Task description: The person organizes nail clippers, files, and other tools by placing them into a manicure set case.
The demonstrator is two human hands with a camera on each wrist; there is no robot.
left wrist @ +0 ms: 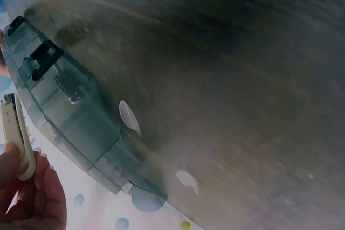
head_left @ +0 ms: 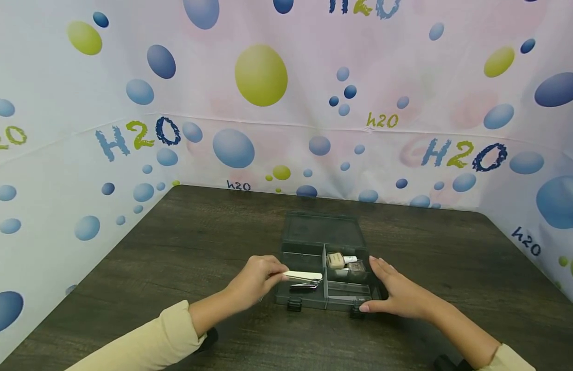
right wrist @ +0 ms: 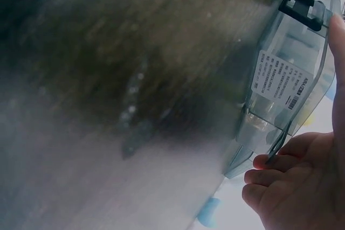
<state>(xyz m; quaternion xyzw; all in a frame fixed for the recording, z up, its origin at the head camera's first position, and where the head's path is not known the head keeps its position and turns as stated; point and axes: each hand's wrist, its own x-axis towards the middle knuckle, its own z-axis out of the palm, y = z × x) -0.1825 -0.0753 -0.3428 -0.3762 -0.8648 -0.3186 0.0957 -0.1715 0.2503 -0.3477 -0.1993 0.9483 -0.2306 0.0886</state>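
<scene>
A smoky see-through compartment box (head_left: 309, 301) lies on the table with its lid (head_left: 323, 231) raised at the back. My left hand (head_left: 257, 281) pinches a cream nail clipper (left wrist: 19, 136) between thumb and fingers, over the box's left section. Below it in that section lies a dark, shiny metal clipper-like piece (head_left: 303, 286). My right hand (head_left: 400, 293) holds the box's right side, thumb at the front latch (head_left: 357, 310) and fingers along the side wall. In the back right compartment sit a beige bottle (head_left: 335, 260), a small white tube (head_left: 350, 259) and a greyish bottle (head_left: 356, 267).
The dark wood-look table (head_left: 212, 232) reaches back to a printed cloth wall (head_left: 286, 118) with bubbles and lettering. A second black latch (head_left: 294, 304) hangs at the box's front left. In the right wrist view a white printed label (right wrist: 280, 79) shows on the box.
</scene>
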